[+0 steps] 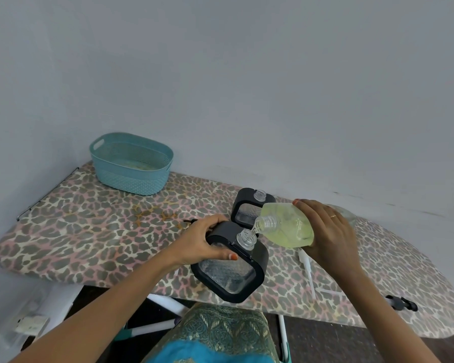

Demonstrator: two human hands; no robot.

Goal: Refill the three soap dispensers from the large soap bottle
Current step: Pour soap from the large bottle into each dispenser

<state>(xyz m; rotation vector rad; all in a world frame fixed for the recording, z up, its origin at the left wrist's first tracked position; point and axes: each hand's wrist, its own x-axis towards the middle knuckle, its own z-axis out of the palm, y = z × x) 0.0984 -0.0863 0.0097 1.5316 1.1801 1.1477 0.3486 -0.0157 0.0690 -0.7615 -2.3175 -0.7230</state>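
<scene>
Left hand (pixel 207 242) holds the black-framed dispenser (pixel 231 268) by its top edge, grip curled round the frame with the thumb on the near face. The dispenser is tilted over the near edge of the ironing board (pixel 89 231); can't tell if it touches the board. Its clear threaded neck is uncapped.

Right hand (pixel 328 231) holds the large soap bottle (pixel 286 224), grip wrapped round the body from the right, fingers over the top. The bottle is tipped down-left and holds yellow-green soap. Its open mouth is just above the dispenser neck, with a thin stream running between them.

Second dispenser (pixel 249 208) stands upright on the board just behind the bottle, neck also uncapped. Something clear sits behind the right hand; can't tell what.

A white pump tube (pixel 308 273) lies on the board below the right wrist. A teal basket (pixel 131 163) sits at the far left end, well apart.
</scene>
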